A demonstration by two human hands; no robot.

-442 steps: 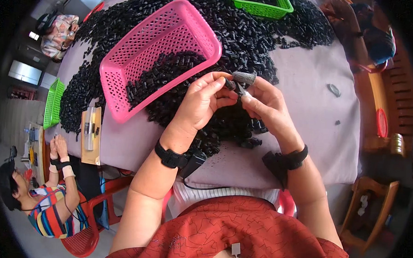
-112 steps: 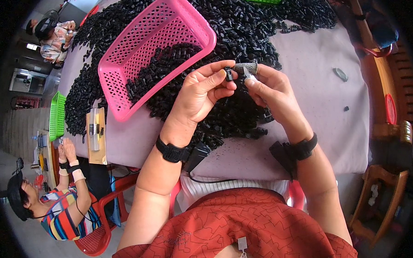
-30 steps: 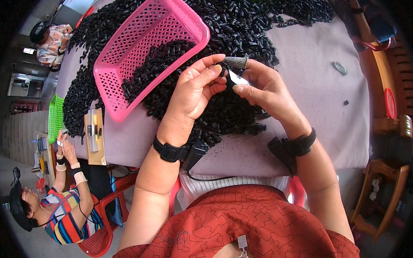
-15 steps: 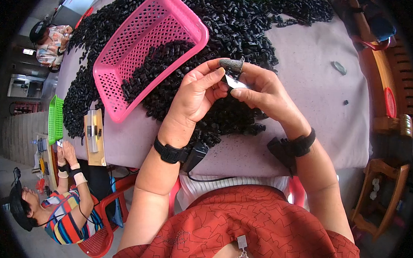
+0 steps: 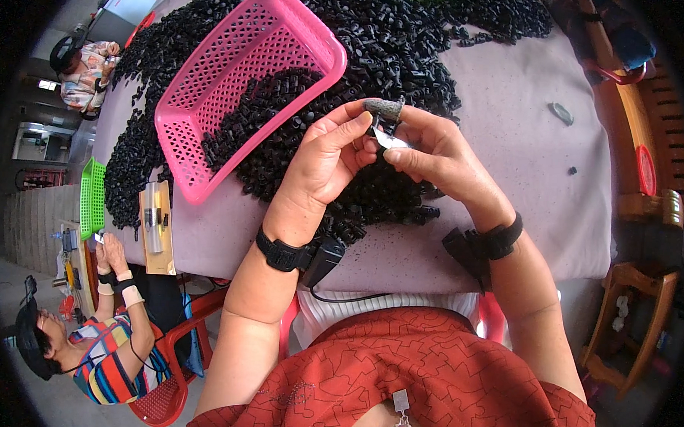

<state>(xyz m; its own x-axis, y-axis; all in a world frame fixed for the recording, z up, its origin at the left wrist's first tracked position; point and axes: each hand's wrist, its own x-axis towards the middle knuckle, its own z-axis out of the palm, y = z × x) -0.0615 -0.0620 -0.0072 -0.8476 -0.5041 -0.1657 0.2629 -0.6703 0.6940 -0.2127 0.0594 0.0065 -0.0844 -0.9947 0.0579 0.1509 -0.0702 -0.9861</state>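
Above the near edge of the black pile, my two hands meet with their fingertips close together. My right hand (image 5: 440, 145) pinches a small, shiny, pointed blade (image 5: 391, 142) between thumb and fingers. A speckled grey finger cover (image 5: 385, 108) sits at the tip of its index finger. My left hand (image 5: 325, 155) is closed, its thumb and fingers around a small black plastic part (image 5: 378, 128) that the blade lies against. Most of that part is hidden by the fingers. A pink basket (image 5: 178, 160), tilted and partly filled with black parts, stands left of my hands.
Small black parts (image 5: 379, 51) are heaped over the cloth-covered table (image 5: 530, 99). A clear piece (image 5: 561, 112) lies at right. A cardboard tray (image 5: 161, 259) and green basket (image 5: 92, 195) are at left, near a seated person (image 5: 115, 348). A wooden stand (image 5: 631, 325) stands at right.
The blade has turned slightly between my right fingers, and the right thumb has shifted a little. My arms and the basket stay nearly in place.
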